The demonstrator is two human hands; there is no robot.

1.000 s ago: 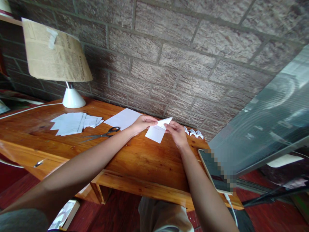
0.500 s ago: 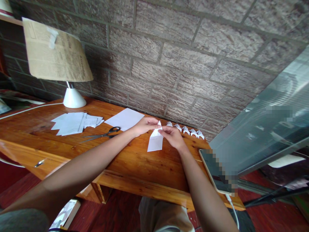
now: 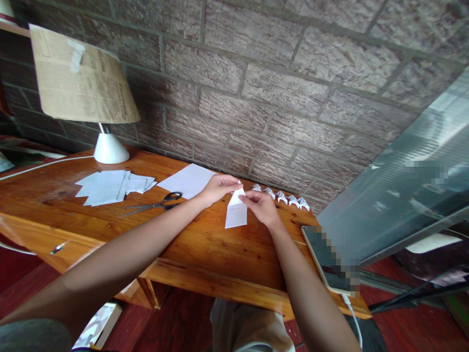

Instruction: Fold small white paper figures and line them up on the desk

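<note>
A white sheet of paper [image 3: 236, 214], folded to a point at its top and square at the bottom, is held between both hands above the wooden table. My left hand [image 3: 220, 188] pinches it close to the pointed tip. On the other side, my right hand [image 3: 261, 203] grips its right edge with thumb and fingers. Just beyond my right hand stands a row of several small folded paper pieces [image 3: 282, 197]. Behind my left hand lies a plain white sheet [image 3: 187, 180].
Black scissors [image 3: 156, 204] lie left of my left forearm. Farther left are a pile of cut paper pieces [image 3: 110, 187] and a lamp [image 3: 111, 149]. A tablet [image 3: 326, 259] with a cable rests at the table's right edge. A brick wall [image 3: 234, 122] rises behind.
The folded paper has turned slightly, its tip shifting a little left. My right fingers have slid a bit on its edge. Both hands keep their hold.
</note>
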